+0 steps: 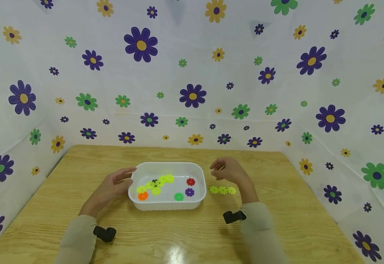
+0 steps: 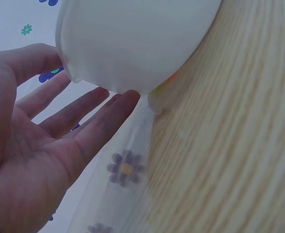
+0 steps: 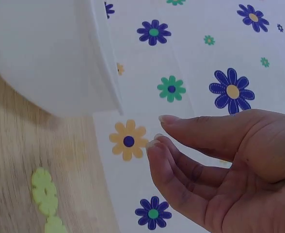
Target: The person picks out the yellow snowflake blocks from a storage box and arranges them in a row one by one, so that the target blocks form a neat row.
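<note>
A white plastic tub (image 1: pixel 168 206) stands on the table with small flower-shaped plastic discs inside it. My left hand (image 1: pixel 109 189) is at the tub's left end; in the left wrist view its fingertips (image 2: pixel 131 97) rest against the tub's outer wall, thumb apart. To the right of the tub, my right hand (image 1: pixel 231 171) hovers with nothing in it. The right wrist view shows the right fingers (image 3: pixel 169 179) loosely bent, with a gap to the thumb. Below that hand, a row of three joined yellow discs (image 1: pixel 223 190) lies on the table.
In the tub are several yellow discs (image 1: pixel 162 180), a black one (image 1: pixel 154 182), an orange disc (image 1: pixel 143 196), a green disc (image 1: pixel 179 197), a purple disc (image 1: pixel 189 192) and a red disc (image 1: pixel 190 182). A flower-print cloth (image 1: pixel 165 80) surrounds the wooden table (image 1: pixel 152 234) at back and sides.
</note>
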A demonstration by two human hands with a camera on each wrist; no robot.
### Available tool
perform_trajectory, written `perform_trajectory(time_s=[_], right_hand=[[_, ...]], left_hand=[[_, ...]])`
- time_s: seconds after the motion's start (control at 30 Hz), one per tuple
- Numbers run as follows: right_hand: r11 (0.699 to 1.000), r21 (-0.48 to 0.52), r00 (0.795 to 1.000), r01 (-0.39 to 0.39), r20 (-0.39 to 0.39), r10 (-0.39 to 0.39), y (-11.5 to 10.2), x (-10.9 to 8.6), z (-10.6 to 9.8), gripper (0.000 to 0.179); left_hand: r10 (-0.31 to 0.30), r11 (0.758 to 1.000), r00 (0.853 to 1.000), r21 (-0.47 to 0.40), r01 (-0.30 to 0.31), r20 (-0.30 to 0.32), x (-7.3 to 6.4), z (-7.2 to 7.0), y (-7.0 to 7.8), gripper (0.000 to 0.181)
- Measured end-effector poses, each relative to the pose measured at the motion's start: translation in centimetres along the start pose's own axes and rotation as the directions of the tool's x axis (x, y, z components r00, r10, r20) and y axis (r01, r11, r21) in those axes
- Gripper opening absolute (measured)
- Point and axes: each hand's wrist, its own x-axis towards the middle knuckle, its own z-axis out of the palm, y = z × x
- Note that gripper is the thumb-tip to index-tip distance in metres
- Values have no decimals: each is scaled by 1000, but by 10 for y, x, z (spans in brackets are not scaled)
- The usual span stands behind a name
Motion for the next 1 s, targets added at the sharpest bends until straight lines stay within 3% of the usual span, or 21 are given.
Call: perform_trajectory(time_s=[0.2, 0.53, 0.67, 1.0], right_hand=[[999, 8, 999, 45, 10, -45, -24, 10, 23, 15], [990, -36, 984, 136, 123, -130, -53, 25, 68, 14], [990, -36, 979, 135, 161, -127, -58, 35, 86, 14], [988, -77, 982, 137, 140, -125, -57, 52, 117, 21]], left_hand=[[10, 1000, 1000, -9, -11, 0, 0, 0, 3, 57], [12, 1000, 1000, -10, -12, 7, -1, 0, 4, 57], [6, 1000, 1000, -1, -6, 6, -1, 0, 3, 57], [14, 1000, 1000, -11, -14, 9, -2, -1, 4, 57]])
